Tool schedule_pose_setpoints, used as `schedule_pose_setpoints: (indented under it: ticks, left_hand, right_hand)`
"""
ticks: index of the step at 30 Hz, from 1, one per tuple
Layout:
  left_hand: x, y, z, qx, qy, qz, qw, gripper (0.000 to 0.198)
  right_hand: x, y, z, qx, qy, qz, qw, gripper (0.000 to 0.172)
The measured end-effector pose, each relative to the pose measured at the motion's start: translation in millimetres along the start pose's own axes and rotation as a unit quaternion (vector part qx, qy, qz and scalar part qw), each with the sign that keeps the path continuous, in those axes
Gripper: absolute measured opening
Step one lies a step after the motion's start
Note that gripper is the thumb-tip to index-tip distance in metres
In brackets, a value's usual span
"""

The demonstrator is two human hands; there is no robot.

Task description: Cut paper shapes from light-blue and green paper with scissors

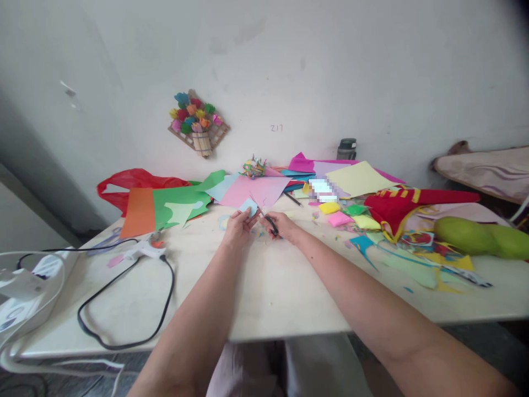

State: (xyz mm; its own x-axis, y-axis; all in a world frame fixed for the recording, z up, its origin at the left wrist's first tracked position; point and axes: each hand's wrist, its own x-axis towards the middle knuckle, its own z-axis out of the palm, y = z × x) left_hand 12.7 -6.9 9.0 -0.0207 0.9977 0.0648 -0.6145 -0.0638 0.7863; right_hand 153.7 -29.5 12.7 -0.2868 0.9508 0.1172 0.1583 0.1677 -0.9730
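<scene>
Head view: both bare forearms reach forward from the bottom edge and converge over the middle of the table (268, 286), the two hands just beside each other.
Left arm: enters low centre and angles up and slightly right, elbow out of frame, wrist straight.
Left hand (237, 229): back of the hand faces the camera, fingers curled and pinched on the lower edge of the blue paper piece (248, 207).
Blue paper piece: small and pale, held just above the tabletop and tilted toward the far side, at the near edge of the pink sheet (258, 190).
Right arm: enters from the lower right corner and runs diagonally up and left, forearm low over the table.
Right hand (286, 226): fingers closed through and around the dark handles of the scissors (268, 220).
Scissors: blades point up and left and meet the right edge of the blue paper piece; how far the blades are parted cannot be told.
Left of hands: white glue gun (144, 251) lying flat, its black cord (124, 309) looped toward the near edge.
Far side: orange sheet (138, 212), green sheet (182, 201) and yellow sheet (359, 177) overlapping along the wall.
Right of hands: coloured scraps (397, 251) strewn about, with a green gourd (479, 237) lying beyond them.
Wall: paper flower basket (198, 124) hung above the sheets.
</scene>
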Motion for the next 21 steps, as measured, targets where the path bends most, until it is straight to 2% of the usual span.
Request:
schedule_pose_setpoints:
  ticks: [14,21]
  left_hand:
    - [-1.8,4.4,1.5,-0.005,0.025,-0.017,1.000,0.007]
    - [-1.8,5.6,-1.3,0.017,0.003,-0.011,1.000,0.010]
  right_hand:
    - [2.7,1.6,1.2,0.007,0.002,0.018,1.000,0.026]
    - [0.6,2.6,-5.3,-0.009,-0.036,0.012,0.999,0.029]
